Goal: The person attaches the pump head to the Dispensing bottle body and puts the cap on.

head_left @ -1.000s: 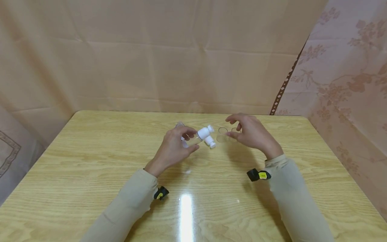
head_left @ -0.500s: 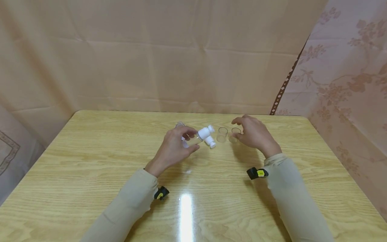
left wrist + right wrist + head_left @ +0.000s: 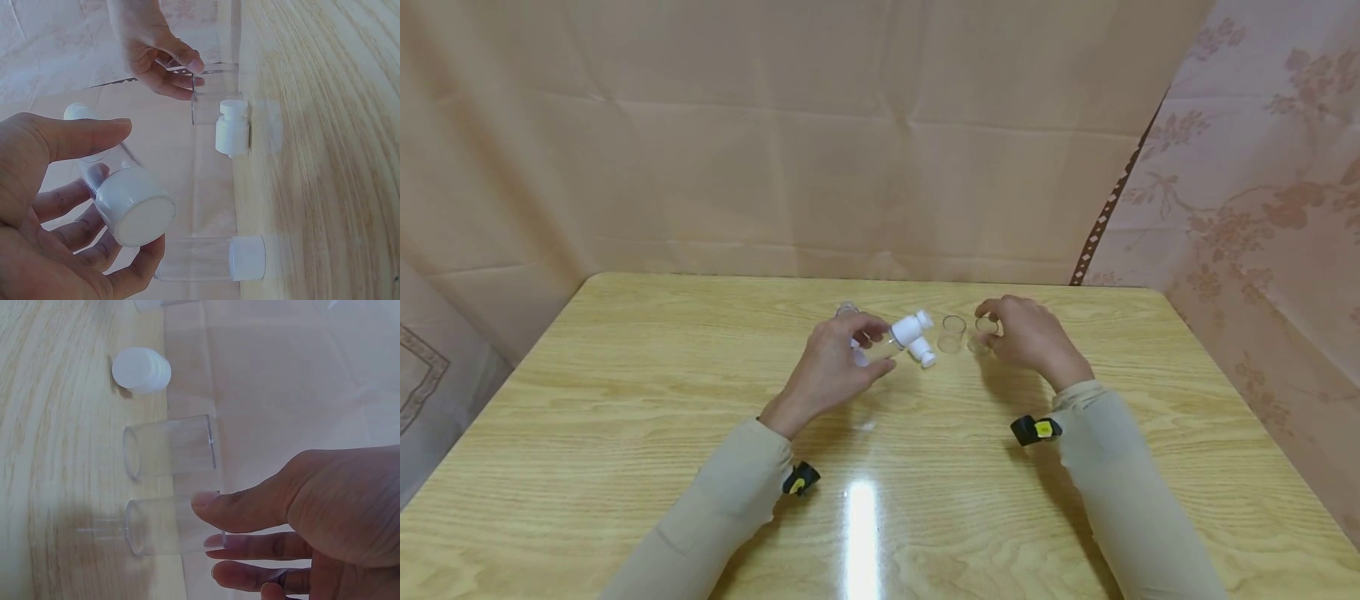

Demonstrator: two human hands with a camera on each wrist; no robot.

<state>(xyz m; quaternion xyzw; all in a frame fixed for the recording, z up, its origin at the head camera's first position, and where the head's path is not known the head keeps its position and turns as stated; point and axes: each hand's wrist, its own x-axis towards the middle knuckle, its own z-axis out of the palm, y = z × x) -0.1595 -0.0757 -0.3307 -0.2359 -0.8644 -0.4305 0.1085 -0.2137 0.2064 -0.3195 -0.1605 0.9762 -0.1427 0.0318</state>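
Observation:
My left hand (image 3: 835, 358) grips a clear pump bottle (image 3: 135, 206) with a white base and a white pump top (image 3: 910, 329), held tilted above the table. A separate white pump head (image 3: 921, 352) lies on the table below it. Behind the left hand stands a clear bottle body (image 3: 194, 259) with a white base. My right hand (image 3: 1030, 337) has its thumb and fingers on either side of the rim of a clear cap (image 3: 162, 528), which stands open side up like a small cup. A matching clear cap (image 3: 169, 447) stands just left of it.
The wood-grain table (image 3: 625, 433) ends at a hanging beige cloth (image 3: 760, 167) close behind the objects. A patterned pink curtain (image 3: 1262, 208) hangs at the right. Each sleeve carries a small black device.
My right hand has moved right and slightly down, from in front of the clear caps to the right one, with thumb and fingers closing in around its rim. My left hand stays in place.

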